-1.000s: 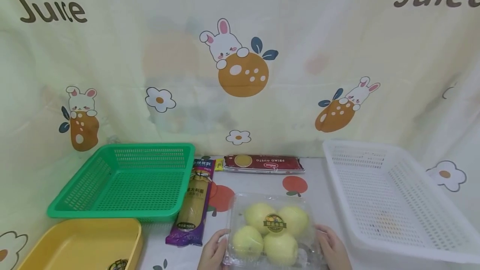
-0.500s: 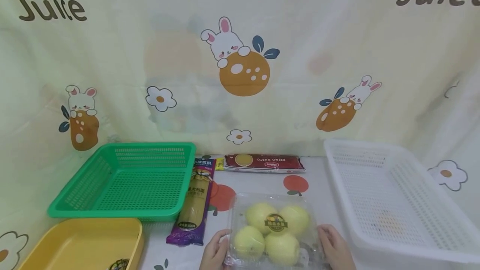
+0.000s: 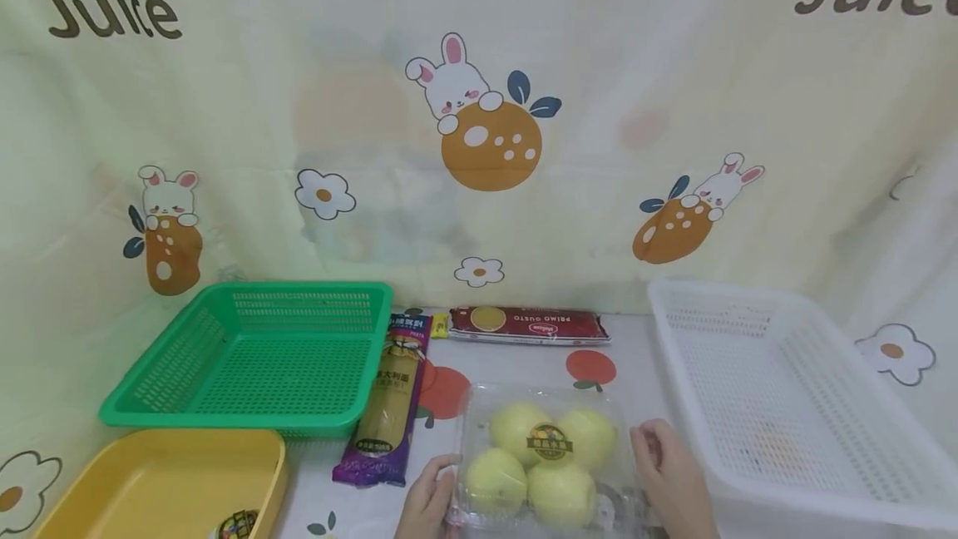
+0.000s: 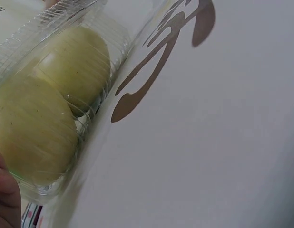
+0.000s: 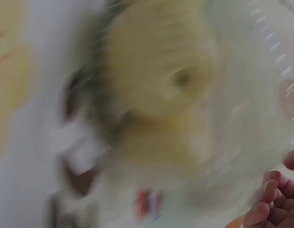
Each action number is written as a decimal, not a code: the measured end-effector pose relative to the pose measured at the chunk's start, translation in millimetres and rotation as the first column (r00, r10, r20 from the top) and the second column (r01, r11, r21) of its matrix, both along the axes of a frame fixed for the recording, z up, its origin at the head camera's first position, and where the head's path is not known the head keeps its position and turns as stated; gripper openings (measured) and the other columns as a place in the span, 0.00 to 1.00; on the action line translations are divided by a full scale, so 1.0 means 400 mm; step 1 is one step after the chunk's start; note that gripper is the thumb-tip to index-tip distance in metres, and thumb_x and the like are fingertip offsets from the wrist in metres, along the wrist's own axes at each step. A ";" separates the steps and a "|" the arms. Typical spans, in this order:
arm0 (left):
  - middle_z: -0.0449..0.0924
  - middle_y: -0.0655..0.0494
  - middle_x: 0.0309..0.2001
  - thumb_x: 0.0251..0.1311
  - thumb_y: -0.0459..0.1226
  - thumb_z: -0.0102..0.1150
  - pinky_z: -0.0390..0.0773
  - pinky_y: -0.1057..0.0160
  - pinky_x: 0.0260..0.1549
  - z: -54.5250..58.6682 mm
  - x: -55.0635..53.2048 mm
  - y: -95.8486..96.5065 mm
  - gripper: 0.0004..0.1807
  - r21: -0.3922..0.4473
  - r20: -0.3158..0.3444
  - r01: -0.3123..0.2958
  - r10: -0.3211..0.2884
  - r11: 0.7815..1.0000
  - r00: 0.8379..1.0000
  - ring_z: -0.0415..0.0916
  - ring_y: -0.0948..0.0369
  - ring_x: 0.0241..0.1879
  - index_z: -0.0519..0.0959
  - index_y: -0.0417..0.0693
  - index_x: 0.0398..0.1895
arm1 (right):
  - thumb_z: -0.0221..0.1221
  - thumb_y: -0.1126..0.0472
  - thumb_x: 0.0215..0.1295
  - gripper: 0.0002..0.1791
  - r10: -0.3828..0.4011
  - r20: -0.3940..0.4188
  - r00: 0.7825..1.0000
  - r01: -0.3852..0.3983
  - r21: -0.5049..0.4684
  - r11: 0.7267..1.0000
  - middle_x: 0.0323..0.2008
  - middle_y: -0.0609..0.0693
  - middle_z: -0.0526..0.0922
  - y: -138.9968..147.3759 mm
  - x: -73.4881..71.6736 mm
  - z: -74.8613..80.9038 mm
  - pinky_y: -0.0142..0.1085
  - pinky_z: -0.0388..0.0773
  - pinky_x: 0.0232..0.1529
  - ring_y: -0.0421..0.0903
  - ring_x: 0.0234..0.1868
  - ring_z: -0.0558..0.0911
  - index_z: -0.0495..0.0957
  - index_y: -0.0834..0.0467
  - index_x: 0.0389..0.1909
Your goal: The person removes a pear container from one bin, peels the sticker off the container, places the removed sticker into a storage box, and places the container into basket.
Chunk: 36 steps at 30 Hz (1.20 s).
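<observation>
In the head view, a clear plastic clamshell box (image 3: 619,406) with several pale yellow-green apples (image 3: 563,496) and a dark label on its lid stands on the table at the front middle. My left hand (image 3: 428,501) grips the box's near left side. On the right, my right hand (image 3: 672,477) is at the box's edge with fingers bent. The right wrist view is blurred, but its fingers (image 5: 269,190) and thumb stand apart beside the clear plastic. Two apples (image 4: 35,135) press near the box wall in the left wrist view.
A green basket (image 3: 247,421) and a yellow tray (image 3: 168,485) are at left. Beside them lies a purple spaghetti packet (image 3: 389,406). A red "Primo Gusto" packet (image 3: 535,326) lies by the back curtain (image 3: 584,215); a white basket (image 3: 823,501) stands at right.
My right hand has moved a little up and away along the box's right edge, its fingers more bent. The left hand and the box have stayed almost in place.
</observation>
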<state>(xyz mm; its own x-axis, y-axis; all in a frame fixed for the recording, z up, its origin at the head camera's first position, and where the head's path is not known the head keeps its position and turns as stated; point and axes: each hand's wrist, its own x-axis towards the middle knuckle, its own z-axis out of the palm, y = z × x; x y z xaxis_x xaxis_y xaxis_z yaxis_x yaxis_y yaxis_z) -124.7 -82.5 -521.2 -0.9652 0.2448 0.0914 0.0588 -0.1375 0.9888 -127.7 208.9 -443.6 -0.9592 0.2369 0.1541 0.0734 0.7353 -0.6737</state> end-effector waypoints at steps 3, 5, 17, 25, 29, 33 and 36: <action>0.68 0.60 0.12 0.69 0.35 0.37 0.66 0.73 0.05 0.004 -0.002 0.002 0.17 -0.019 -0.013 -0.022 0.022 1.000 1.000 0.64 0.69 0.07 0.62 0.29 0.53 | 0.52 0.57 0.65 0.09 0.083 -0.132 0.988 -0.082 0.015 0.997 0.20 0.44 0.69 -0.034 -0.003 0.044 0.32 0.67 0.23 0.40 0.22 0.67 0.73 0.60 0.34; 0.68 0.59 0.12 0.69 0.35 0.37 0.66 0.73 0.05 0.005 -0.002 0.004 0.17 -0.018 -0.006 -0.025 0.025 1.000 1.000 0.64 0.69 0.07 0.62 0.29 0.53 | 0.55 0.61 0.62 0.04 0.161 -0.207 0.965 -0.161 0.015 0.987 0.20 0.41 0.69 -0.057 -0.009 0.062 0.31 0.68 0.23 0.38 0.21 0.67 0.74 0.58 0.32; 0.68 0.58 0.12 0.69 0.35 0.36 0.66 0.74 0.06 -0.005 -0.014 0.007 0.16 0.008 0.030 0.005 -0.005 1.000 1.000 0.64 0.68 0.07 0.62 0.31 0.53 | 0.61 0.67 0.54 0.07 0.372 -0.198 0.907 -0.378 0.007 0.926 0.21 0.36 0.71 -0.152 -0.067 0.056 0.29 0.69 0.23 0.35 0.21 0.68 0.74 0.52 0.25; 0.68 0.61 0.13 0.69 0.37 0.38 0.65 0.76 0.08 0.000 -0.007 0.006 0.19 0.034 0.016 0.007 -0.007 0.999 1.000 0.64 0.70 0.09 0.61 0.28 0.53 | 0.60 0.65 0.54 0.08 0.429 -0.133 0.894 -0.431 0.012 0.902 0.18 0.39 0.70 -0.176 -0.076 0.021 0.29 0.69 0.22 0.35 0.20 0.67 0.72 0.54 0.22; 0.68 0.61 0.13 0.69 0.37 0.38 0.65 0.76 0.08 0.003 -0.010 0.010 0.19 0.028 0.008 0.006 -0.007 1.000 1.000 0.65 0.70 0.09 0.61 0.27 0.52 | 0.64 0.63 0.51 0.10 0.419 -0.148 0.896 -0.423 0.009 0.906 0.18 0.39 0.68 -0.177 -0.077 0.001 0.29 0.68 0.21 0.35 0.20 0.66 0.70 0.54 0.21; 0.73 0.55 0.17 0.69 0.38 0.38 0.69 0.74 0.11 0.003 -0.008 0.003 0.19 0.015 0.034 0.006 -0.007 1.000 0.999 0.69 0.67 0.12 0.62 0.28 0.52 | 0.68 0.58 0.45 0.15 0.407 -0.125 0.905 -0.408 0.021 0.913 0.19 0.40 0.65 -0.182 -0.072 -0.009 0.29 0.67 0.22 0.36 0.21 0.65 0.69 0.54 0.22; 0.76 0.49 0.24 0.69 0.38 0.38 0.74 0.70 0.17 0.002 -0.006 -0.004 0.20 0.022 0.032 0.024 -0.025 0.999 0.999 0.73 0.64 0.18 0.61 0.28 0.53 | 0.70 0.55 0.41 0.18 0.392 -0.122 0.912 -0.392 0.029 0.920 0.19 0.40 0.64 -0.187 -0.068 -0.018 0.30 0.66 0.23 0.36 0.22 0.64 0.68 0.53 0.22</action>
